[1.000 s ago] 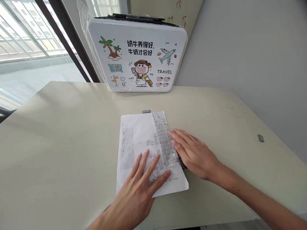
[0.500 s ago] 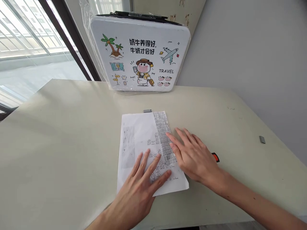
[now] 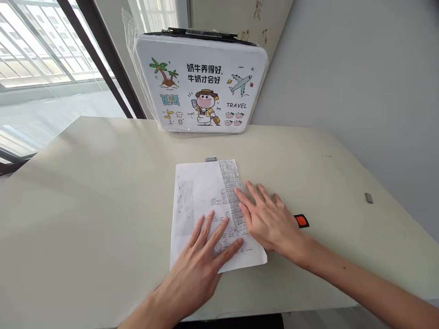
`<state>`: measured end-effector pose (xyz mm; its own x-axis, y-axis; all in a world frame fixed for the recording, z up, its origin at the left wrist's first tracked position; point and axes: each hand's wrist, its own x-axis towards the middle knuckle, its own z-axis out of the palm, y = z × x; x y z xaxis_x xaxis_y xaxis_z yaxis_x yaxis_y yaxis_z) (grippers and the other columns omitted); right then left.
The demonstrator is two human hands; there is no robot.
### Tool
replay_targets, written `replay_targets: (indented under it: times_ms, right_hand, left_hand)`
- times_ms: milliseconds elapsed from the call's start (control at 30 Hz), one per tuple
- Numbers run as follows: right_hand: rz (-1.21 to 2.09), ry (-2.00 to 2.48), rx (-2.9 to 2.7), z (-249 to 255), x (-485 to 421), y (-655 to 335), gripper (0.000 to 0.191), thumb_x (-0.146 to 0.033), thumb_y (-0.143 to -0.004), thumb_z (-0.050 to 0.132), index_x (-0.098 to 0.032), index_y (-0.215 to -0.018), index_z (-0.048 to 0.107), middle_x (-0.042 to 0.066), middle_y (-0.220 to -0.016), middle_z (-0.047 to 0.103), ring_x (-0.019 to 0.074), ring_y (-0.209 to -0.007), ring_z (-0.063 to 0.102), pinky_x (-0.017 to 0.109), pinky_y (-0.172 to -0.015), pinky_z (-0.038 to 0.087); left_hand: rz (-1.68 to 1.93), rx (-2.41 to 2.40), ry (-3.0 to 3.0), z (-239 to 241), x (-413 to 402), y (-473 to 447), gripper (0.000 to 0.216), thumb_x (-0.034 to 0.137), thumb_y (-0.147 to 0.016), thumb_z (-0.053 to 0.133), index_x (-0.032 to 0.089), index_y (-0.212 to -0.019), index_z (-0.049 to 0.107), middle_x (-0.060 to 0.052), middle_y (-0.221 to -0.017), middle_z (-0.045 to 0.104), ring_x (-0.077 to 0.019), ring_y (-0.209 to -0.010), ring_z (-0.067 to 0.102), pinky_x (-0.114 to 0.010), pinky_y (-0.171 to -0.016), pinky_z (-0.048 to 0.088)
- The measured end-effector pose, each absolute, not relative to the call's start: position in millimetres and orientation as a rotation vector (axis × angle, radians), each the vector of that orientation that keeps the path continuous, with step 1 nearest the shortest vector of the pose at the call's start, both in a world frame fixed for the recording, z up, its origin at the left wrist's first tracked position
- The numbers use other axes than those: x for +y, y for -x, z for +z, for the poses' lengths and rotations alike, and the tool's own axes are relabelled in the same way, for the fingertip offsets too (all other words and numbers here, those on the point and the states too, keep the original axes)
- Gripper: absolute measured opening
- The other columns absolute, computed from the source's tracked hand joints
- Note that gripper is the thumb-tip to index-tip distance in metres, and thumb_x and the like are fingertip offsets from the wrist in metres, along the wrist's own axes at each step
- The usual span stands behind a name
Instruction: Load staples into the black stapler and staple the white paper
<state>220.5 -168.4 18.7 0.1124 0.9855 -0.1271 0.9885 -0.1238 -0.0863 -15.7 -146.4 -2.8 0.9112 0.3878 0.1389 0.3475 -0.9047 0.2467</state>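
Note:
A white printed sheet of paper (image 3: pixel 199 176) lies flat on the table, with lines of small text and a pale grey picture on its left. Along its right side runs a strip with a dense grey brick-like pattern (image 3: pixel 230 176). My left hand (image 3: pixel 200 260) rests palm down on the lower part of the sheet, fingers spread. My right hand (image 3: pixel 270 221) lies over the sheet's right edge, its index fingertip touching the patterned strip and its fingers stretched out. Beyond the top edge of the paper sits a small grey piece (image 3: pixel 211 159).
A white case (image 3: pixel 202 82) with cartoon prints and plastic wrap stands at the table's (image 3: pixel 103 205) back. Partly behind my right hand is an orange and black object (image 3: pixel 302 221). Another small grey piece (image 3: pixel 368 198) lies far right, near the grey wall (image 3: pixel 360 82). A window is at left.
The camera view has tilted up slightly, so the case sits lower in the picture. Both hands stay on the paper in nearly the same places.

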Motion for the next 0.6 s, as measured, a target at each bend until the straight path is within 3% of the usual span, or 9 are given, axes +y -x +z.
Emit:
replay_targets:
  times_ms: [167,267,400,500,600]
  right_hand:
    - [-0.287,-2.368,2.171,20.1,-170.1,-224.3,0.056,-0.042,-0.110,0.024,-0.030,-0.164,0.036,0.006,-0.170,0.034,0.0338,-0.156,0.032,0.063,-0.122,0.034]
    - [-0.537,-2.504,2.208,31.4,-173.9,-233.7,0.056,-0.046,-0.111,0.022,-0.031,-0.162,0.038,0.002,-0.167,0.040,0.0275,-0.155,0.036,0.056,-0.123,0.037]
    - [-0.795,-2.605,2.281,46.2,-188.1,-254.1,0.054,-0.051,-0.111,0.024,-0.031,-0.154,0.049,0.002,-0.162,0.049,0.0261,-0.150,0.044,0.051,-0.120,0.043]
    - [-0.763,-2.350,2.529,45.4,-205.2,-273.2,0.047,-0.053,-0.107,0.039,-0.031,-0.145,0.057,0.007,-0.149,0.061,0.0301,-0.138,0.057,0.053,-0.111,0.051]
    - [-0.753,-2.132,2.687,37.3,-221.7,-289.3,0.030,-0.041,-0.105,0.050,-0.030,-0.130,0.065,0.007,-0.122,0.075,0.0274,-0.109,0.072,0.044,-0.089,0.060]
  left_hand:
    - [0.317,0.528,-2.855,-9.0,-146.3,17.1,0.095,-0.006,-0.075,0.054,0.030,-0.161,0.037,-0.005,-0.176,0.011,-0.0427,-0.159,0.004,-0.070,-0.124,0.024]
    - [0.327,0.534,-2.859,-7.3,-145.9,18.4,0.093,-0.006,-0.076,0.053,0.029,-0.161,0.039,-0.005,-0.175,0.014,-0.0426,-0.159,0.006,-0.069,-0.124,0.025]
    - [0.303,0.542,-2.885,-3.4,-146.1,21.8,0.092,-0.010,-0.078,0.046,0.029,-0.161,0.038,-0.006,-0.174,0.018,-0.0410,-0.159,0.006,-0.069,-0.123,0.029]
    - [0.311,0.548,-2.889,-5.3,-146.2,25.2,0.094,-0.012,-0.079,0.043,0.031,-0.162,0.036,-0.004,-0.174,0.019,-0.0401,-0.160,0.008,-0.069,-0.123,0.028]
    - [0.329,0.548,-2.887,-8.9,-146.1,27.3,0.097,-0.014,-0.078,0.041,0.032,-0.163,0.034,-0.003,-0.174,0.019,-0.0401,-0.159,0.010,-0.070,-0.123,0.028]
